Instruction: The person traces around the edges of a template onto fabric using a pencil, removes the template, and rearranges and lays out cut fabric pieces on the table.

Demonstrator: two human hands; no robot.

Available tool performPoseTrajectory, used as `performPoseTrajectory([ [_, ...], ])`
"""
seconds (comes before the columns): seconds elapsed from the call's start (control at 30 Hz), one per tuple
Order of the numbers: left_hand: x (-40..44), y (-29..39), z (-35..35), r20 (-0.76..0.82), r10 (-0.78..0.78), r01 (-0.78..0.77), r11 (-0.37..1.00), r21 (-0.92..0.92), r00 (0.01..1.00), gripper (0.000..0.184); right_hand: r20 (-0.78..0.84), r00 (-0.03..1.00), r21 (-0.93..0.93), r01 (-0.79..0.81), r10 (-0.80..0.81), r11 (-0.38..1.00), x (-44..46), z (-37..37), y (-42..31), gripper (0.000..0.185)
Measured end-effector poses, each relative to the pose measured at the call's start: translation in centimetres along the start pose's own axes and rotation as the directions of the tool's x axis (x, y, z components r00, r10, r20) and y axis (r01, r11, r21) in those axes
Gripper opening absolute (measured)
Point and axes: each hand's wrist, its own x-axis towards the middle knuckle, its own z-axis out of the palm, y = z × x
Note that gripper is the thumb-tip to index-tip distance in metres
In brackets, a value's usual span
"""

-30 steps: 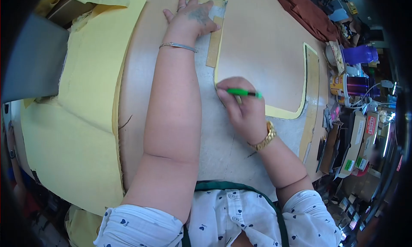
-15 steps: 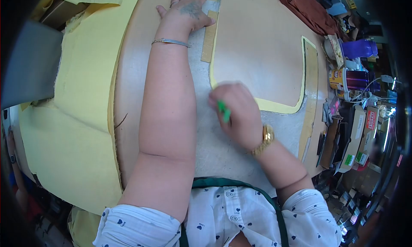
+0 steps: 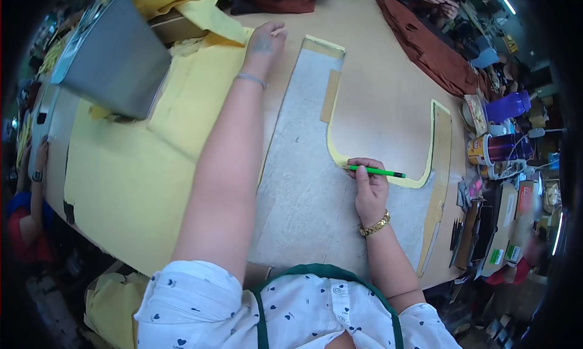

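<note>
My right hand is closed around a green pencil, held nearly level with its black end to the right. It is over the inner curved edge of a grey, U-shaped flat template, beside a yellow border strip. Tan strips are stuck along parts of the template. My left hand is off the template, beside the upper right corner of a stack of yellow sheets. Its fingers look loosely bent and apart, with nothing visible in them; whether they touch the sheets I cannot tell.
A grey box-like object stands on the yellow stack. Brown cloth lies along the far right table edge. Cups, a purple bottle and cartons line the right side. Another person's hands show at top right.
My left hand has left the template's upper end and moved toward the yellow stack. My right hand has shifted right and down with the pencil. The view has shifted, showing more of the table.
</note>
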Motion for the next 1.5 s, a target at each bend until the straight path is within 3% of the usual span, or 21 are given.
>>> performPoseTrajectory([
  [0.13, 2.2, 1.0, -0.8, 0.338, 0.205, -0.298, 0.921, 0.252, 0.919, 0.035, -0.019, 1.0, -0.008, -0.018, 0.018, 1.0, -0.1, 0.0, 0.2, 0.012],
  [0.23, 3.6, 1.0, 0.6, 0.384, 0.198, -0.337, 0.879, 0.338, 0.902, 0.036, -0.012, 1.0, -0.048, 0.014, -0.014, 0.999, 0.1, -0.1, 0.4, 0.013],
  [0.43, 5.3, 1.5, 3.9, 0.411, -0.01, -0.246, 0.788, 0.565, 0.911, 0.034, -0.026, 0.999, -0.105, 0.017, -0.02, 0.994, -0.1, 0.2, 0.3, 0.012],
  [0.53, 7.3, -0.2, 5.9, 0.481, -0.003, -0.318, 0.747, 0.584, 0.877, 0.028, -0.001, 0.999, -0.126, 0.033, -0.033, 0.992, -0.2, 0.1, 0.2, 0.014],
  [0.6, 7.8, -0.7, 7.4, 0.668, -0.022, -0.612, 0.379, 0.694, 0.744, 0.025, -0.012, 1.0, -0.101, 0.026, -0.027, 0.995, -0.2, 0.1, 0.3, 0.013],
  [0.67, 8.6, -0.6, 7.8, 0.788, -0.127, -0.797, -0.062, 0.6, 0.603, 0.026, -0.012, 1.0, -0.073, 0.025, -0.026, 0.997, -0.2, 0.2, 0.2, 0.012],
  [0.7, 8.7, -1.1, 7.3, 0.795, 0.032, -0.796, 0.043, 0.604, 0.605, 0.022, -0.011, 1.0, -0.062, 0.024, -0.025, 0.998, -0.2, 0.3, 0.2, 0.012],
  [0.8, 8.5, -0.8, 7.1, 0.878, -0.046, -0.854, -0.265, 0.448, 0.476, 0.023, -0.002, 0.999, -0.071, 0.034, -0.034, 0.997, -0.1, 0.2, 0.3, 0.012],
  [0.9, 8.0, 0.4, 6.4, 0.884, -0.131, -0.869, -0.298, 0.396, 0.448, 0.023, -0.005, 0.999, -0.081, 0.037, -0.038, 0.996, -0.1, 0.2, 0.2, 0.012],
  [1.0, 7.8, 0.8, 6.2, 0.729, -0.134, -0.727, 0.075, 0.683, 0.671, 0.024, -0.009, 0.999, -0.078, 0.03, -0.031, 0.997, -0.1, 0.2, 0.0, 0.012],
  [1.1, 8.1, 0.5, 6.2, 0.847, -0.172, -0.85, -0.276, 0.448, 0.503, 0.025, -0.01, 1.0, -0.08, 0.027, -0.028, 0.996, -0.1, 0.2, 0.2, 0.012],
  [1.2, 8.4, -0.1, 6.1, 0.819, -0.043, -0.815, -0.14, 0.562, 0.572, 0.025, -0.014, 1.0, -0.071, 0.027, -0.028, 0.997, -0.1, 0.2, 0.3, 0.012],
  [1.3, 7.8, 1.0, 5.4, 0.888, -0.126, -0.829, -0.434, 0.352, 0.442, 0.024, -0.015, 0.999, -0.066, 0.029, -0.03, 0.997, -0.1, 0.2, 0.3, 0.012],
  [1.4, 7.7, 0.5, 6.0, 0.85, -0.059, -0.826, -0.281, 0.489, 0.523, 0.022, -0.011, 0.999, -0.051, 0.03, -0.031, 0.998, 0.0, 0.3, 0.2, 0.012],
  [1.5, 6.1, 2.9, 5.3, 0.897, -0.231, -0.805, -0.56, 0.195, 0.378, 0.023, -0.011, 1.0, -0.054, 0.026, -0.027, 0.998, 0.0, 0.3, 0.3, 0.012],
])
